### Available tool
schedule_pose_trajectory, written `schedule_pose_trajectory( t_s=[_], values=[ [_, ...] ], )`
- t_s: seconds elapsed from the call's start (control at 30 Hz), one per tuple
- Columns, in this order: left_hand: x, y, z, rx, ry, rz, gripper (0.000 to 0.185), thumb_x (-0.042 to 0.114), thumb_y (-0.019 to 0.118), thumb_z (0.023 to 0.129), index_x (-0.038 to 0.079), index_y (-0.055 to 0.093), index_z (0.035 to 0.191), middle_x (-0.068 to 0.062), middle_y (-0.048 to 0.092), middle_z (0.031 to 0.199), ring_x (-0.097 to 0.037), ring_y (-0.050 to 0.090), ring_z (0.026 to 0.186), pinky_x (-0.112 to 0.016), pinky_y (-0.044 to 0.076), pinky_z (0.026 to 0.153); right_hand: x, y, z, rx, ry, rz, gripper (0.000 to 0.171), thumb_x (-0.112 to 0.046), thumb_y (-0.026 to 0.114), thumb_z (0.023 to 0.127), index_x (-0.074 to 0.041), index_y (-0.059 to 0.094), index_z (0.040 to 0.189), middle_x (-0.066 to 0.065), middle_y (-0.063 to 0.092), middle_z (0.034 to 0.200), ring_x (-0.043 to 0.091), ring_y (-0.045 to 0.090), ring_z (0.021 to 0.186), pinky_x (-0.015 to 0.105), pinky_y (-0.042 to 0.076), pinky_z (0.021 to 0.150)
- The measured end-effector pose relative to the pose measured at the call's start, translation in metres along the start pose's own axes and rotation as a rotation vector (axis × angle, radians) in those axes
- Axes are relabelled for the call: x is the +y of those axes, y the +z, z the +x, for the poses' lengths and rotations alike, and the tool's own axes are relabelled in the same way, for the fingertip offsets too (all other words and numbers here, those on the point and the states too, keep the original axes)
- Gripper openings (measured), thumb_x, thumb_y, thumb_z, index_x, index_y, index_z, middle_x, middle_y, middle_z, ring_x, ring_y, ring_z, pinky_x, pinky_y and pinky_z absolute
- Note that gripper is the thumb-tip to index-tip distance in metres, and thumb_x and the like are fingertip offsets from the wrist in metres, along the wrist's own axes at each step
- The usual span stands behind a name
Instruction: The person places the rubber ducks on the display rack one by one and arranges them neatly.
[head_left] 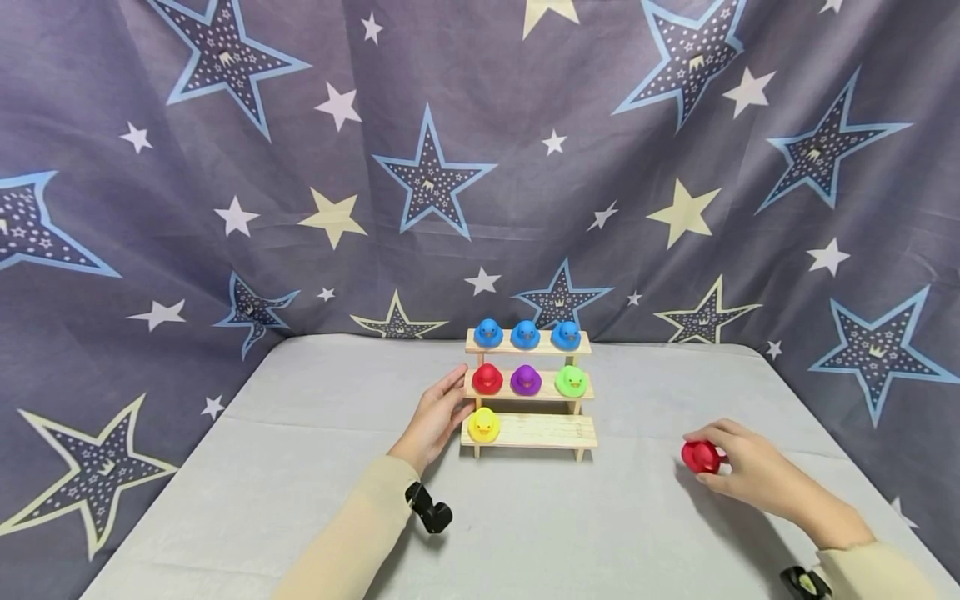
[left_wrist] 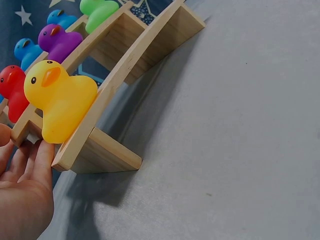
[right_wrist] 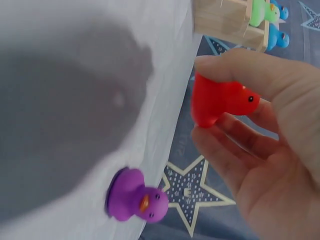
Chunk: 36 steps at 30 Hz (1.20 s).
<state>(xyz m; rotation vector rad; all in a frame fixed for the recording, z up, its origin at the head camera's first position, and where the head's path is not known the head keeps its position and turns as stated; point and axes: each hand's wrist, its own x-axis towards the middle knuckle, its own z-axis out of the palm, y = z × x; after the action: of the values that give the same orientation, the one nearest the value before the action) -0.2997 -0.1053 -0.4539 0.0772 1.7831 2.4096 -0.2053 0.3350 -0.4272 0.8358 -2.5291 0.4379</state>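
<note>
A small three-tier wooden display rack (head_left: 547,429) stands on the table. My left hand (head_left: 437,418) holds it at the left end, thumb and fingers about the end of the middle shelf. A yellow rubber duck (left_wrist: 65,102) sits at the left of the bottom shelf, close to those fingers. On the middle shelf are red (head_left: 487,379), purple (head_left: 526,381) and green (head_left: 572,382) ducks; three blue ducks (head_left: 526,335) line the top. Off to the right, my right hand (head_left: 746,467) pinches another red rubber duck (right_wrist: 215,100) between thumb and fingers, raised above the table.
Another purple duck (right_wrist: 135,197) is on the table near my right hand, hidden in the head view. A pale cloth covers the table (head_left: 337,517). Behind and at the sides hangs a dark curtain (head_left: 480,75) printed with stars.
</note>
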Motion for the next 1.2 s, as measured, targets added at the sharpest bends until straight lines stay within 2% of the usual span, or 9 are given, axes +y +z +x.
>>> schedule_pose_trajectory(
  t_s=[0.33,0.67,1.0,1.2],
  values=[
    [0.000,0.002,-0.001,-0.001,0.000,0.001,0.053,0.001,0.041,0.104,0.003,0.030,0.157,-0.020,0.027,0.160,-0.034,0.035,0.143,-0.041,0.039,0.115,-0.018,0.017,0.025,0.018,-0.061,0.071,0.049,-0.007,0.090,0.065,-0.005,0.071,0.110,0.004,0.066,0.103,0.014,0.061,0.088,0.028,0.056,0.069],
    [0.001,0.000,0.000,-0.017,0.009,-0.007,0.054,0.001,0.041,0.104,0.002,0.028,0.157,-0.021,0.024,0.161,-0.035,0.034,0.143,-0.041,0.038,0.116,-0.047,0.035,0.059,-0.086,-0.005,0.134,0.047,-0.012,0.086,0.076,-0.003,0.069,0.119,0.005,0.065,0.113,0.018,0.064,0.096,0.037,0.061,0.078],
    [0.001,0.000,0.000,-0.027,0.013,-0.013,0.055,0.000,0.041,0.104,0.002,0.027,0.157,-0.022,0.023,0.161,-0.034,0.033,0.144,-0.041,0.038,0.116,-0.075,0.061,0.085,-0.068,-0.059,0.218,0.050,-0.011,0.087,0.075,-0.004,0.068,0.120,0.009,0.065,0.118,0.021,0.066,0.100,0.039,0.061,0.083],
    [0.000,0.000,0.000,-0.029,0.022,-0.005,0.054,0.000,0.039,0.104,0.002,0.027,0.157,-0.022,0.023,0.161,-0.035,0.033,0.144,-0.041,0.038,0.116,-0.089,0.074,0.097,-0.090,-0.055,0.257,0.047,-0.010,0.084,0.078,-0.003,0.067,0.121,0.010,0.064,0.120,0.023,0.064,0.101,0.036,0.061,0.083]
  ],
)
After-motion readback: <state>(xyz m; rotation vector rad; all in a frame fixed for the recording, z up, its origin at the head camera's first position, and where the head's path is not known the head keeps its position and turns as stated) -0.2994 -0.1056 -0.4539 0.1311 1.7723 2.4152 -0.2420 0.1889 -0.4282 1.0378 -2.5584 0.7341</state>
